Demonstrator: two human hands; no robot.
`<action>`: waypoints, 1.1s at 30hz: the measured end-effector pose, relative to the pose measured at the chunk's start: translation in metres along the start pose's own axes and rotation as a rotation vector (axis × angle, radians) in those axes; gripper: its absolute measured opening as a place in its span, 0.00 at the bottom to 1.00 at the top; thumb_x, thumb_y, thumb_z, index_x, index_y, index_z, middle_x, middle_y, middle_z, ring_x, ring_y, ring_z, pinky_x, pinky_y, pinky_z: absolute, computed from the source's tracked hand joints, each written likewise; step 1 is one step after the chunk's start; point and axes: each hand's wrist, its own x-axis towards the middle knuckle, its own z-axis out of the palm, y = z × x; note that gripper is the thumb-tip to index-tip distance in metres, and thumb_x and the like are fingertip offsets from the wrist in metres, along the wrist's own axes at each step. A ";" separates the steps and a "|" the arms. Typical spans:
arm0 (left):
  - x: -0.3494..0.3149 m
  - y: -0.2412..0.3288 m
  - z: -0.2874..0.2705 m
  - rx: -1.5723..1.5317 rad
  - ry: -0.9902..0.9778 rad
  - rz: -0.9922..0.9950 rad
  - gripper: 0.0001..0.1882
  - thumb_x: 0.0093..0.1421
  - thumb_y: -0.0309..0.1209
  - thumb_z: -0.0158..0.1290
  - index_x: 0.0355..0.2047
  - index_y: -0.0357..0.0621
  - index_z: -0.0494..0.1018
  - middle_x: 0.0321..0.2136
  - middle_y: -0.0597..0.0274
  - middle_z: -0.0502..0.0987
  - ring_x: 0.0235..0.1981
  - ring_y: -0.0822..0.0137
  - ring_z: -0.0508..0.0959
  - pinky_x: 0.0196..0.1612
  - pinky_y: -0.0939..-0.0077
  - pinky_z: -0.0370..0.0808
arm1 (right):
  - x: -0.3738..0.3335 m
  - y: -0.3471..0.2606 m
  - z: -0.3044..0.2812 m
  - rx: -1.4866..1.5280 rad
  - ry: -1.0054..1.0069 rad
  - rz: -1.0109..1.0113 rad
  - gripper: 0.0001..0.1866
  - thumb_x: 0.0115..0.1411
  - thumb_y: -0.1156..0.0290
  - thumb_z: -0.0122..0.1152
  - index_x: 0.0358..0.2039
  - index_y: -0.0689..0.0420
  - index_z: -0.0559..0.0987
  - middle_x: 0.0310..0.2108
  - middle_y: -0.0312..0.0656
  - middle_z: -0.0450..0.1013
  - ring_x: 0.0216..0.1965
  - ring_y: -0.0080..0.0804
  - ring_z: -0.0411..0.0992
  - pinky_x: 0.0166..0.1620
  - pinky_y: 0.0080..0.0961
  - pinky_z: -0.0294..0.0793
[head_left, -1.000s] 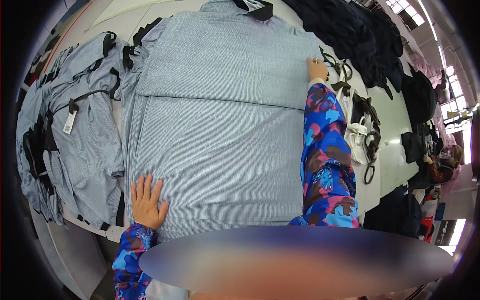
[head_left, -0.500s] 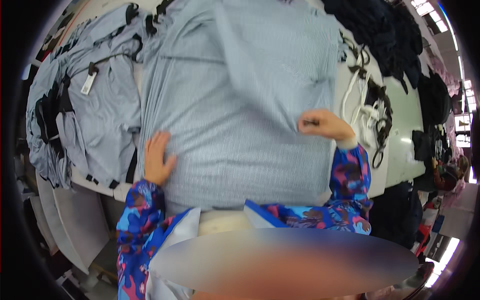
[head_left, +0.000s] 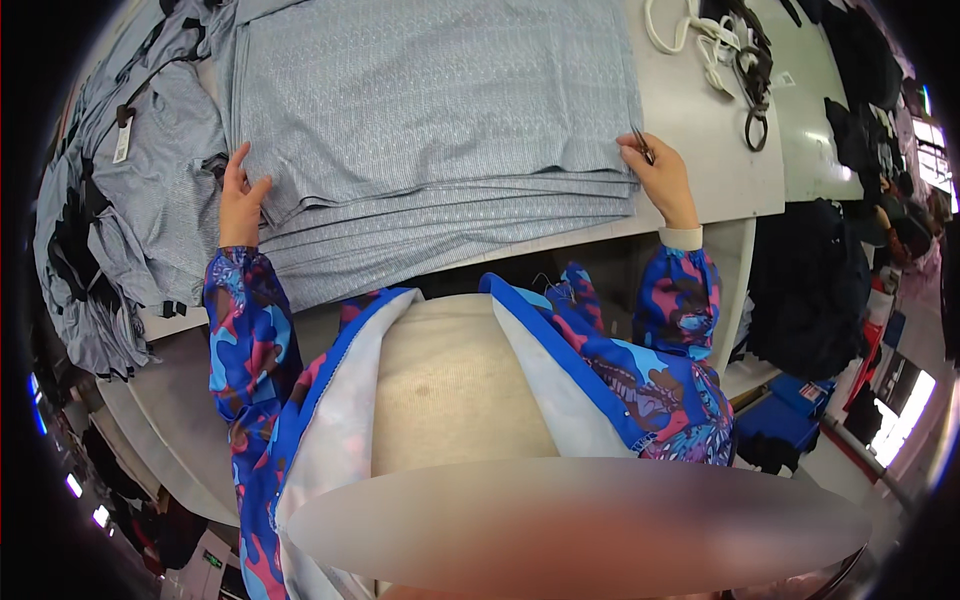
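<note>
Grey-blue ribbed fabric (head_left: 430, 100) lies in a stack of layers in front of me, its near edges stepped one below another. At the top layer's near left corner, my left hand (head_left: 241, 205) rests with fingers stretched and thumb apart, touching the cloth. On the opposite side my right hand (head_left: 662, 180) is closed, thumb and forefinger at the fabric's right edge. Small dark pointed thread snips (head_left: 646, 150) stick out from this hand. Whether its fingertips also pinch the cloth is hard to make out.
Left of the stack lie grey garments (head_left: 165, 150) with black trim and a white tag (head_left: 123, 140). White and black cords (head_left: 735, 50) lie on the white table (head_left: 700, 130) at the right. A dark cloth heap (head_left: 808, 290) stands beyond the table's right end.
The lifted fold has come down, and the fabric lies flatter with its layered near edges showing. My hands are now at its left and right edges. The view has shifted too.
</note>
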 end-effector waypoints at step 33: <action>-0.035 0.147 0.349 0.080 -0.736 0.397 0.14 0.51 0.37 0.53 0.33 0.39 0.74 0.24 0.61 0.75 0.26 0.70 0.72 0.31 0.78 0.68 | 0.006 0.001 -0.015 0.529 0.056 -0.038 0.10 0.51 0.73 0.58 0.33 0.63 0.75 0.24 0.32 0.70 0.26 0.16 0.65 0.31 0.12 0.64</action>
